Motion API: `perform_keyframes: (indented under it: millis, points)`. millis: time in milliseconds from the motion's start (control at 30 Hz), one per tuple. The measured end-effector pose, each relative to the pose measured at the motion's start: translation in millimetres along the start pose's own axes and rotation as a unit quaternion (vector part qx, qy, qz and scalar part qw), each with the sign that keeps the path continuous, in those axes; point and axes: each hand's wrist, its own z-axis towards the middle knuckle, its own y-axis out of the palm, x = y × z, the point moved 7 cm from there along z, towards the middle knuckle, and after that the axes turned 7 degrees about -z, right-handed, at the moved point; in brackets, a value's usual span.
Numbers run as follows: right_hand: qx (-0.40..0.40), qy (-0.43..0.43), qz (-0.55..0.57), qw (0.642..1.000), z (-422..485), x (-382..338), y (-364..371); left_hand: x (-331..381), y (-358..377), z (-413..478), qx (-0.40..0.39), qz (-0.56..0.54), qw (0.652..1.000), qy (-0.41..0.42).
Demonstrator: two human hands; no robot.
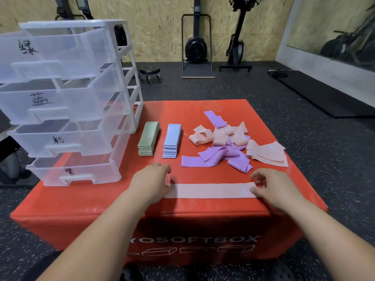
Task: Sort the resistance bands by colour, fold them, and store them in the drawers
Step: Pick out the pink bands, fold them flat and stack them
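A pink resistance band [209,190] lies flat and stretched out near the front of the red soft box [203,110]. My left hand [152,179] pinches its left end and my right hand [274,185] pinches its right end. Behind it sit a folded green stack [148,138] and a folded blue stack [172,141]. A loose pile of purple bands [219,155] and pink bands [265,152] lies to the right. A clear plastic drawer unit [67,102] with labelled drawers pulled open stands at the box's left.
The red box stands on dark rubber gym flooring. A small wheeled stool [150,73] and exercise machines [196,45] stand by the back wall, and a black mat [316,92] lies at the right.
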Motion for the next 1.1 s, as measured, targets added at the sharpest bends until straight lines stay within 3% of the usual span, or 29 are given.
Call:
perform_keyframes:
  millis: [233, 367, 567, 700, 833, 967, 1033, 1100]
  points:
    - [0.049, 0.008, -0.047, 0.998, 26.9, 10.9, -20.1, 35.6, -1.9, 16.1, 0.026, -0.058, 0.997, 0.052]
    - [0.057, 0.067, -0.127, 0.988, 44.2, 29.5, -27.8, 63.2, 5.8, 29.5, 0.028, -0.078, 0.992, 0.091]
    - [-0.036, 0.185, -0.181, 0.965, 57.5, 67.8, -17.0, 92.7, 19.3, 48.6, 0.024, -0.093, 0.988, 0.124]
    - [0.083, 0.113, -0.146, 0.979, 67.2, 49.2, -37.1, 100.2, 24.5, 58.8, 0.023, -0.094, 0.987, 0.128]
    - [0.201, 0.013, 0.060, 0.978, 64.4, 13.7, -63.9, 103.4, 23.0, 65.0, 0.029, -0.110, 0.986, 0.122]
    - [0.206, -0.066, 0.281, 0.935, 60.9, -22.7, -83.8, 105.3, 17.3, 65.0, 0.049, -0.140, 0.982, 0.117]
    - [0.199, -0.091, 0.275, 0.936, 62.6, -32.2, -86.8, 104.9, 14.3, 64.2, 0.060, -0.155, 0.979, 0.119]
    - [0.192, -0.077, 0.187, 0.960, 66.2, -30.7, -82.1, 103.7, 12.0, 62.2, 0.063, -0.165, 0.977, 0.119]
